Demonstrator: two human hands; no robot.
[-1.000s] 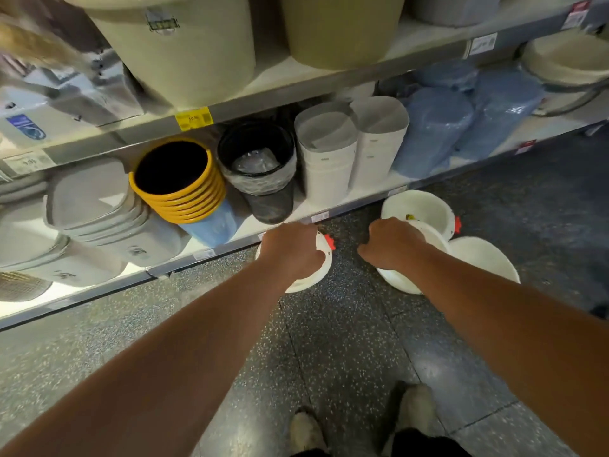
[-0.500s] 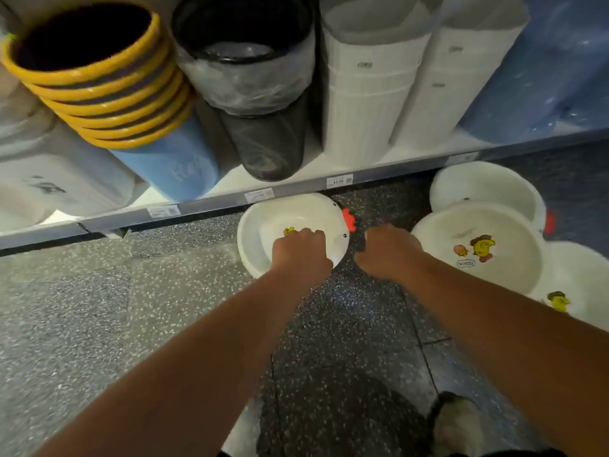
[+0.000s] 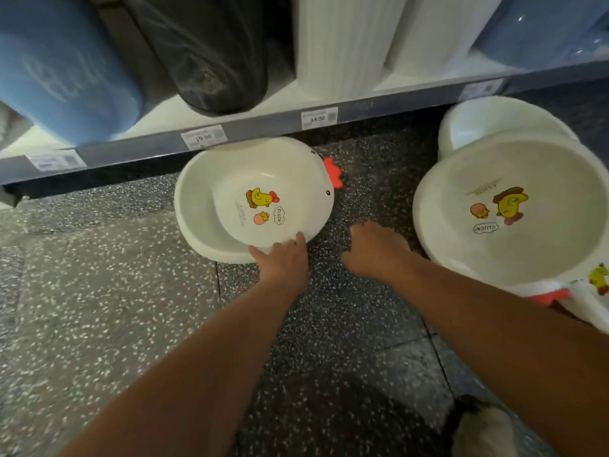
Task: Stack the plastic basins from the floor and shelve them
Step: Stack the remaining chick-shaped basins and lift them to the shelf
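Our left grip [image 3: 283, 260] sits on the near rim of the small white basin [image 3: 211, 209], the fingers curled over the edge into the bowl and the thumb against the outer wall, so it pinches that rim. This basin stands on the speckled floor [image 3: 99, 291] just in front of the bottom shelf [image 3: 263, 128], its red comb [image 3: 333, 172] pointing right and a chick sticker [image 3: 260, 197] inside it. Our right grip [image 3: 375, 252] hangs over the floor between that basin and the large white basin [image 3: 543, 252]. It touches neither, and its fingers bend down and away from us, so we cannot tell how tightly they are curled. Nothing shows in it. The large basin overlaps the near rim of another white basin [image 3: 487, 122] behind it, and a further one [image 3: 590, 308] shows at the right edge. On the shelf lie a blue bin [image 3: 66, 70], a black bin [image 3: 214, 51] and white ribbed bins [image 3: 339, 44] – price tags [image 3: 319, 118] line its front edge. One shoe [image 3: 484, 430] shows at the lower right.
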